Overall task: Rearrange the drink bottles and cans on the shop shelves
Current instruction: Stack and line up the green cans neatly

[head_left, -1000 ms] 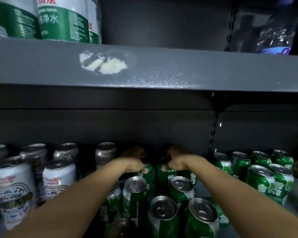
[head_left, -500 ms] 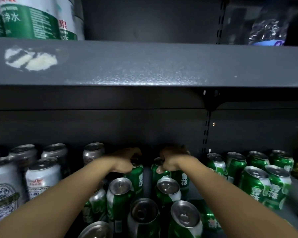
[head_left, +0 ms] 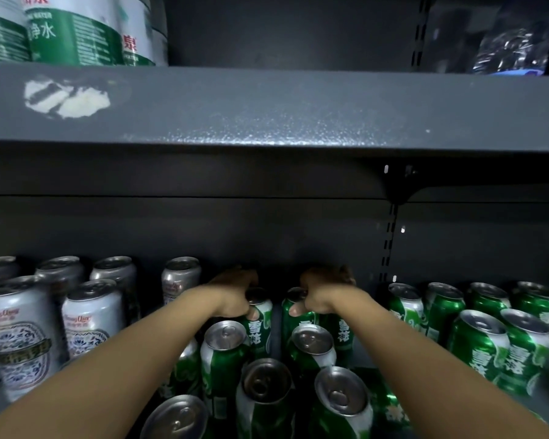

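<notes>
deep on the lower shelf: my left hand curled round one green can, right hand round another green can. advice: draw both straight, upright, slowly, clear of the front cans.
</notes>
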